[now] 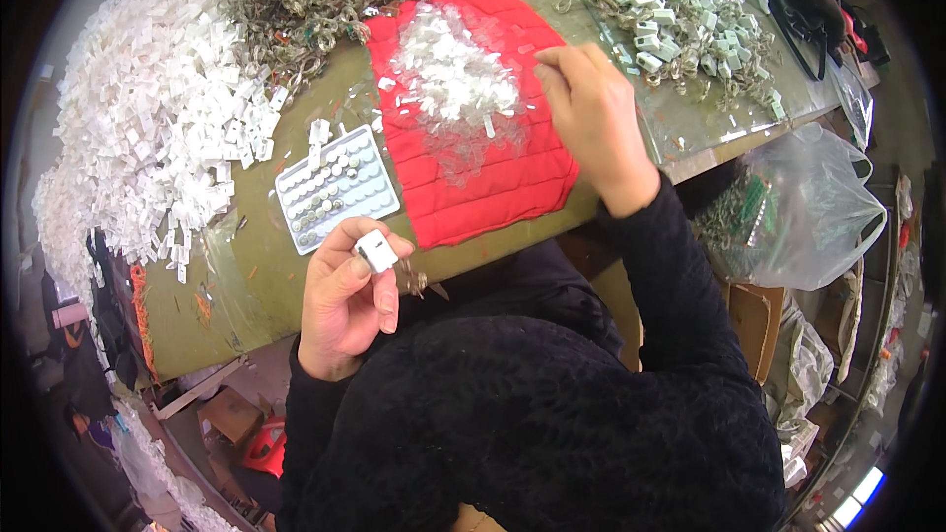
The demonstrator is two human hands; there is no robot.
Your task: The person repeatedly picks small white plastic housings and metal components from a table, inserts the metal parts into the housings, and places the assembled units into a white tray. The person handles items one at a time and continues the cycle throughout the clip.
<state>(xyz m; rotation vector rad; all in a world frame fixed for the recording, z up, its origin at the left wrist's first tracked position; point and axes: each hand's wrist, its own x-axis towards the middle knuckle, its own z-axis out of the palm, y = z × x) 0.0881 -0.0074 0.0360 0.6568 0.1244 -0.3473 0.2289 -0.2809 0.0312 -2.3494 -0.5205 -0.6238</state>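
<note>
My left hand (353,288) pinches a small white plastic case (376,250) between thumb and fingers, at the table's near edge. The case has a dark slot in its face, and thin wire hangs below the hand. Beyond it lies a pale tray (370,199) with rows of coin-shaped cells, some of its places dark. My right hand (594,108) is over the right edge of a red quilted cloth (493,207), thumb and fingertips drawn together. Whatever they may hold is too small to make out. On the cloth is a heap of small white and clear plastic pieces (448,69).
A large pile of white plastic parts (158,108) covers the table's left side. Tangled wire bundles (315,0) lie at the back, and white cases with wires (670,20) at the back right. A clear plastic bag (813,212) hangs beside the right edge, above a cardboard box (757,330).
</note>
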